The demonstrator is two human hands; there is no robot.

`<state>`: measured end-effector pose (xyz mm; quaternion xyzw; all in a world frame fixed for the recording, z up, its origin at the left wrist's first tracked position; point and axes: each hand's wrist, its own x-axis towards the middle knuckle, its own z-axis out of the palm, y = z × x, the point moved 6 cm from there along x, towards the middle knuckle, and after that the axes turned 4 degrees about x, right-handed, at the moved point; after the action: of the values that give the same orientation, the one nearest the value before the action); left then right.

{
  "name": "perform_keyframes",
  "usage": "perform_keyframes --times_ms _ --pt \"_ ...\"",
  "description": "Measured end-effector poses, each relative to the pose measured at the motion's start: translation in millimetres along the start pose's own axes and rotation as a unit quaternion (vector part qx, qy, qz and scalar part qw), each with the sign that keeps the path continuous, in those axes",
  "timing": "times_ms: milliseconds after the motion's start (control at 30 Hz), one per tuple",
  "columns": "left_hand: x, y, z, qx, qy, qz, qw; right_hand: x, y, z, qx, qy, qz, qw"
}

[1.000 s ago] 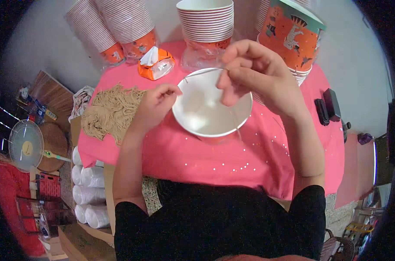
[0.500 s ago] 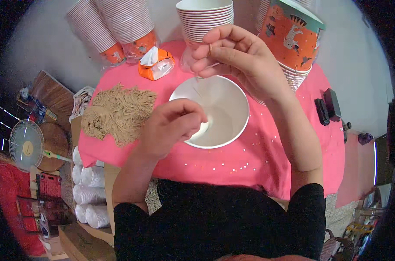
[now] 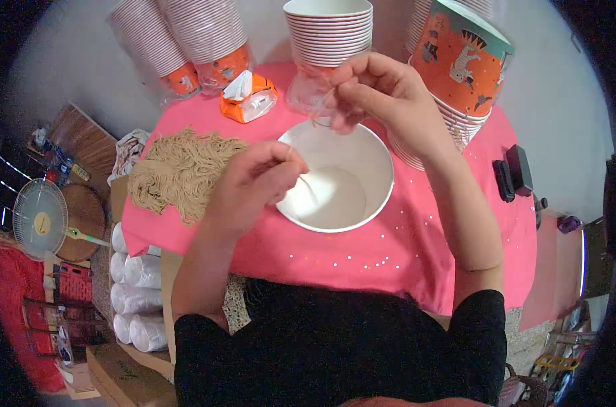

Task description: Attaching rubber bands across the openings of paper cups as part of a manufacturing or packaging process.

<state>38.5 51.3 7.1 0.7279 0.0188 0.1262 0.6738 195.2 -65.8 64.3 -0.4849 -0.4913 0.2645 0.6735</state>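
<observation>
Presently | left hand [image 3: 250,183]: fingers pinched on thin strand [image 3: 310,188], masking rim of white tub [image 3: 374,166], mid-worktop [image 3: 308,271] | right hand [image 3: 396,102]: fingers nearly together, hold blurred, cannot tell | behind: tissue pack [image 3: 257,102], tub stack [image 3: 329,37] | left: tan strand heap [image 3: 179,169]

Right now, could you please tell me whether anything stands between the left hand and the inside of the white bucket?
Nothing visible does. The left hand shows over the left rim of the open white bucket; the right hand shows by the far rim, clear of that path.
</observation>
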Motion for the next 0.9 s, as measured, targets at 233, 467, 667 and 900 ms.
perform_keyframes --times_ms 233,467,667,900 --pt "-17.0 6.5 -11.4 0.379 0.18 0.194 0.887 21.8 46.1 -15.2 -0.412 -0.061 -0.047 0.908" --pt "-15.0 -19.0 -4.0 0.422 0.145 0.12 0.887 31.9 68.7 1.5 -0.433 -0.121 -0.074 0.89" --pt "-13.2 -22.7 -4.7 0.382 0.17 0.137 0.898 29.7 72.7 -4.4 -0.397 -0.088 -0.05 0.912" --pt "-13.6 -22.7 -4.4 0.381 0.175 0.155 0.894 22.5 73.8 -13.2 -0.341 -0.072 -0.034 0.937"
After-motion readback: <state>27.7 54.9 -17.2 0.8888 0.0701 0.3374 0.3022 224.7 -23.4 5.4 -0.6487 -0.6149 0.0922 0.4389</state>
